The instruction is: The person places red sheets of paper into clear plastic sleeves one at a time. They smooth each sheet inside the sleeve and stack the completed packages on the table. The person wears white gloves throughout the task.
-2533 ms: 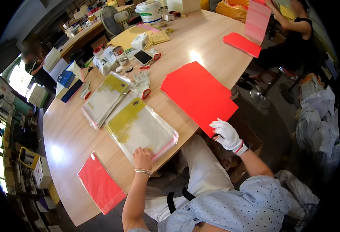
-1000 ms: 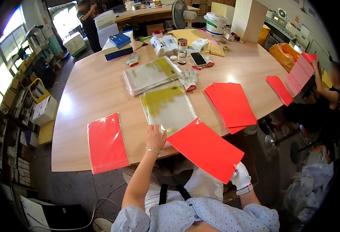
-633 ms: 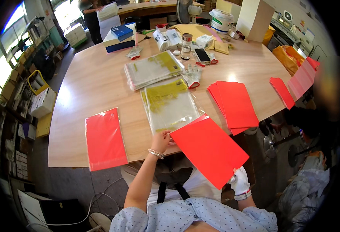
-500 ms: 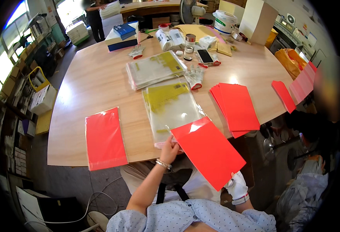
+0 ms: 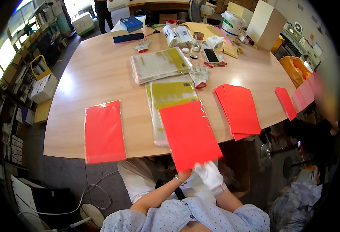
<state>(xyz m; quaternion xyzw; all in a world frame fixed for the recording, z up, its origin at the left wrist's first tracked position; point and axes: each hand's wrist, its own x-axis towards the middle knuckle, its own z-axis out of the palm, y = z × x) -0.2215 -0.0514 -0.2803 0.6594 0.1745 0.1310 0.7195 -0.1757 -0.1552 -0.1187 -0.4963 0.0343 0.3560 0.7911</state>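
A red sheet in a clear plastic sleeve is held up at the table's front edge, tilted, its upper end over a pile of clear sleeves with yellow-green print. My bare left hand, bracelets at the wrist, holds the lower end; its fingers are mostly hidden beneath. My right hand, in a white glove and slightly blurred, has its fingers closed at the lower edge. Another red sheet in a sleeve lies to the left. To the right is a fanned stack of red sheets.
Farther back lie more clear sleeves, a work glove, a phone, a jar and a blue box. Narrow red sheets lie at the right edge. A person stands far behind the table.
The red sheet has swung upright and left over the sleeve pile. My left hand has moved from its upper left edge down to its lower end; my right hand has come left and inward.
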